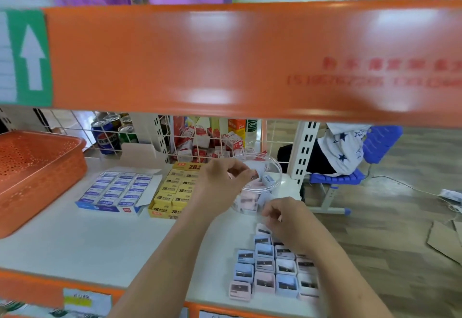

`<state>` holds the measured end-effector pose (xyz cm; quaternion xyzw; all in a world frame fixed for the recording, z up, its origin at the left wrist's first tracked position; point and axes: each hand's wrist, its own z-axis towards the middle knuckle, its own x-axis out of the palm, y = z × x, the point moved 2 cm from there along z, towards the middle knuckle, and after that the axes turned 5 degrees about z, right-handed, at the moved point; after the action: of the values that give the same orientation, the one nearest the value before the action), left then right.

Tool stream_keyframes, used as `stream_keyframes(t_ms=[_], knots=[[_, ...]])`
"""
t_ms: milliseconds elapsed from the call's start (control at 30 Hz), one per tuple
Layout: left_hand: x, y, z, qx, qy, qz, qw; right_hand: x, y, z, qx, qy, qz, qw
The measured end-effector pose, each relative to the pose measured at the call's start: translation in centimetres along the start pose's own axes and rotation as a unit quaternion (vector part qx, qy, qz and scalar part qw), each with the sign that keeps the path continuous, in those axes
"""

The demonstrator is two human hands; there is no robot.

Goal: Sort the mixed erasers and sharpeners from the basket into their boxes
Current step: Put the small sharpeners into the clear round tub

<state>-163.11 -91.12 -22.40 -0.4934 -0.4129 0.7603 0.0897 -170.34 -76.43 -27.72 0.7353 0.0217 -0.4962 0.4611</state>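
— On the shelf (100,242), from the left: orange basket (50,180), blue eraser box (112,208), yellow 2B box (160,214). And sharpeners?

— Into the clear tub (275,165). The left hand (225,180) pinches a sharpener (253,175) above it; set it in flat. The right hand (287,217) curls near the sharpener rows (265,282); whether it holds anything is unclear.

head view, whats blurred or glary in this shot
Head view: the near orange beam is out of focus, with soft white glare patches and smeared red print; the sharpeners on the shelf read fairly sharp, in flat light without hard shadows.
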Motion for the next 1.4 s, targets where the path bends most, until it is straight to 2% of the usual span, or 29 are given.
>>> stream_keyframes(t_ms=[167, 433, 533, 600, 667, 733, 800, 867, 1000, 1233, 1400], knots=[[1.2, -0.3, 1.4, 0.005, 0.014, 0.065, 0.998, -0.4, -0.2, 0.0, 0.017, 0.034, -0.016, 0.999], [0.7, 0.9, 0.7, 0.013, -0.045, 0.017, 0.999, 0.3, 0.3, 0.4, 0.009, 0.031, -0.04, 0.999], [0.1, 1.7, -0.1, 0.001, -0.057, 0.002, 0.998, -0.5, 0.8, 0.4, -0.019, 0.015, 0.005, 1.0], [-0.2, 2.4, -0.7, 0.0, -0.051, -0.007, 0.999, -1.4, 1.4, 0.3, -0.052, 0.01, 0.082, 0.995], [-0.2, 2.9, -1.5, 0.005, -0.024, -0.007, 1.0, -2.1, 2.3, 0.4, -0.067, -0.021, 0.181, 0.981], [0.2, 3.3, -2.3, -0.002, 0.03, -0.014, 0.999, -2.5, 2.7, 1.1, -0.063, -0.097, 0.256, 0.96], [0.7, 3.8, -3.1, -0.015, 0.099, -0.018, 0.995, -2.4, 2.9, 2.1, -0.06, -0.178, 0.253, 0.949], [1.0, 4.4, -4.0, -0.031, 0.162, -0.007, 0.986, -2.2, 3.1, 2.9, -0.052, -0.216, 0.206, 0.953], [0.8, 5.2, -4.9, -0.036, 0.217, 0.013, 0.975, -1.6, 2.7, 3.6, -0.023, -0.228, 0.141, 0.963], [1.2, 4.6, -5.9, -0.035, 0.305, -0.007, 0.952, -1.5, 2.6, 1.9, -0.043, -0.283, 0.206, 0.936], [1.5, 4.6, -5.7, -0.042, 0.298, -0.009, 0.954, -1.2, 2.1, 0.8, -0.053, -0.157, 0.178, 0.97]])
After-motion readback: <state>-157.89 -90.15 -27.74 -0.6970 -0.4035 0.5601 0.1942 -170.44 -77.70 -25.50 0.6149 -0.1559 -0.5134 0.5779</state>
